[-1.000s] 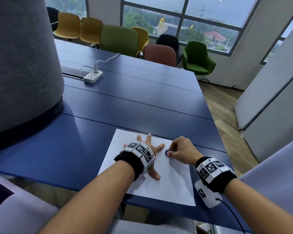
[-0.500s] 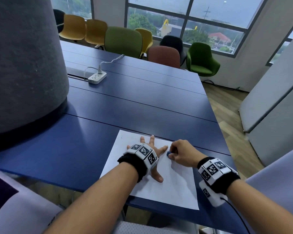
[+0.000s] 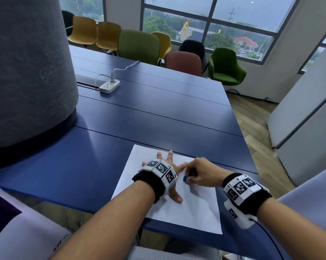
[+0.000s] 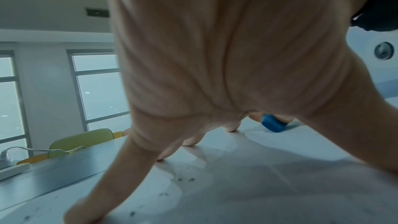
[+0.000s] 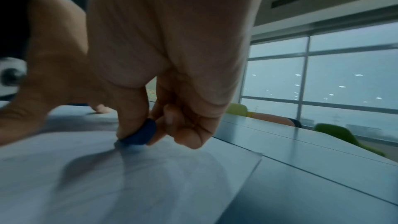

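A white sheet of paper (image 3: 192, 209) lies at the near edge of the blue table (image 3: 158, 113). My left hand (image 3: 167, 166) presses flat on the sheet with fingers spread, its palm arched above the paper (image 4: 237, 185) in the left wrist view. My right hand (image 3: 197, 173) pinches a small blue eraser (image 3: 185, 178) between thumb and fingers and holds it down on the paper, just right of the left hand. The eraser (image 5: 141, 134) touches the sheet (image 5: 150, 185) in the right wrist view, and the eraser (image 4: 273, 123) shows behind the left palm. Small dark crumbs dot the paper.
A wide grey cylindrical column (image 3: 27, 72) stands on the table at the left. A white power strip (image 3: 109, 85) with its cable lies further back. Yellow, green, red and black chairs (image 3: 139, 45) line the far side. Grey partitions (image 3: 304, 109) stand to the right.
My right hand has slid the eraser a little toward me across the paper. My left hand stays pressed on the sheet. The head view has shifted slightly.
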`<state>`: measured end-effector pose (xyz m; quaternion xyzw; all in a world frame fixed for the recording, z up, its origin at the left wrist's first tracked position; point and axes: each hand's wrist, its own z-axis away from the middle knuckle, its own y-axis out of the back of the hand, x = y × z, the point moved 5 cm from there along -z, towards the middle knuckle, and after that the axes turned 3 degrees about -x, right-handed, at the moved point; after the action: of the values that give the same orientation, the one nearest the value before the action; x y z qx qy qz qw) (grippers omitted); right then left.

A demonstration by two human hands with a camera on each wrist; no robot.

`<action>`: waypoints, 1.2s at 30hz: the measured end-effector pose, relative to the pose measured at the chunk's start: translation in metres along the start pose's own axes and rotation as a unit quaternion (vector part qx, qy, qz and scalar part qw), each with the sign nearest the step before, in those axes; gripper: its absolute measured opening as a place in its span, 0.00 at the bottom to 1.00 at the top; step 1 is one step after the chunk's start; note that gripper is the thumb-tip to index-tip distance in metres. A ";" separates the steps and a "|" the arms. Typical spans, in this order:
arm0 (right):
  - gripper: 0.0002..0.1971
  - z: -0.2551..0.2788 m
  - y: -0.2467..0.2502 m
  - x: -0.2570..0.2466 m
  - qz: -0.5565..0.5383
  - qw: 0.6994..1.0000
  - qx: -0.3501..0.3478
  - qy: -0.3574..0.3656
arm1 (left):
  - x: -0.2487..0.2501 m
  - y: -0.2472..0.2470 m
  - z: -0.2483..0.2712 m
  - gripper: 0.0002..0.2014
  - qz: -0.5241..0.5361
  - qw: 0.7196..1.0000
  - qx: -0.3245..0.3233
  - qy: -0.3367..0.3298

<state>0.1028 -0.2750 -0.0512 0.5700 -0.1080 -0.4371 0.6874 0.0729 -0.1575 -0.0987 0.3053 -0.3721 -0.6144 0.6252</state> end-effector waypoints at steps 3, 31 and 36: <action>0.06 -0.006 0.015 0.017 0.017 0.997 0.060 -0.048 | 0.001 0.001 0.002 0.68 -0.002 1.000 -0.005 0.003; 0.06 0.003 0.016 0.028 -0.072 0.997 0.022 -0.035 | 0.002 0.003 0.002 0.68 -0.010 1.000 -0.012 0.010; 0.04 0.013 0.002 0.018 -0.071 0.993 -0.088 -0.027 | 0.001 0.002 0.001 0.69 -0.012 1.000 -0.010 0.012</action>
<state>0.1064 -0.2973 -0.0516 0.5016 -0.0470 -0.5082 0.6985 0.0729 -0.1586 -0.0966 0.3110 -0.3543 -0.6222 0.6250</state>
